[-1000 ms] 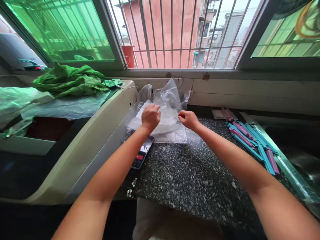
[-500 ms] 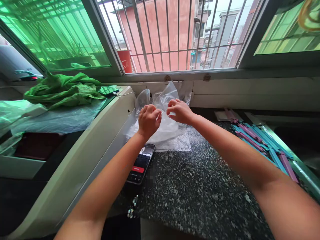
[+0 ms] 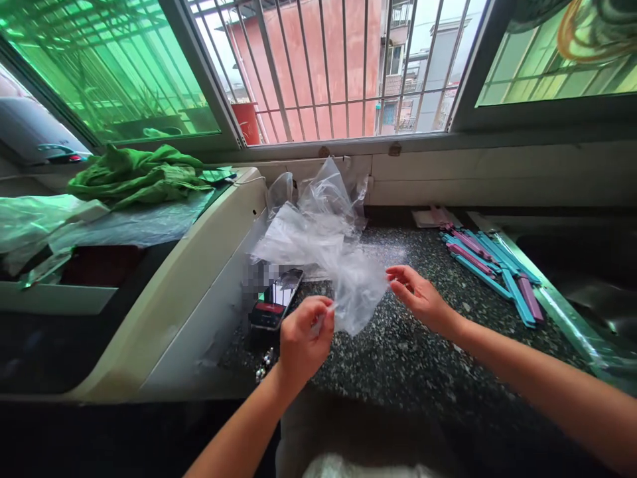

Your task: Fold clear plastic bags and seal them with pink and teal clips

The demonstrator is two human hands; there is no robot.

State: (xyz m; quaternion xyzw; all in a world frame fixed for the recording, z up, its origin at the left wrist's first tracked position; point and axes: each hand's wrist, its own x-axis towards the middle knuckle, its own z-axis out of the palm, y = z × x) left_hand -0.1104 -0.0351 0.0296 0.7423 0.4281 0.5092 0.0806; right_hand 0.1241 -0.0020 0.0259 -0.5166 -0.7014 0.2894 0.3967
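Note:
A clear, crumpled plastic bag (image 3: 358, 292) stretches toward me over the dark speckled countertop. My left hand (image 3: 306, 335) is closed in a pinch on its near left edge. On the other side, my right hand (image 3: 423, 295) has its thumb and fingertips at the bag's right edge, in what looks like a light pinch. Behind it, more clear plastic bags (image 3: 323, 199) lie heaped against the wall. A phone (image 3: 276, 299) with a lit screen rests just left of the bag.
Blue and purple plastic strips (image 3: 492, 265) lie in a pile at the right, beside a sink edge (image 3: 562, 312). A beaded item (image 3: 265, 365) sits near the front edge. At left, a white raised unit (image 3: 199, 259) carries a green cloth (image 3: 144, 174). A barred window stands behind.
Both hands have come back toward me from the heap and moved apart. A plastic bag has been drawn forward between them, and the view has shifted a little to the right.

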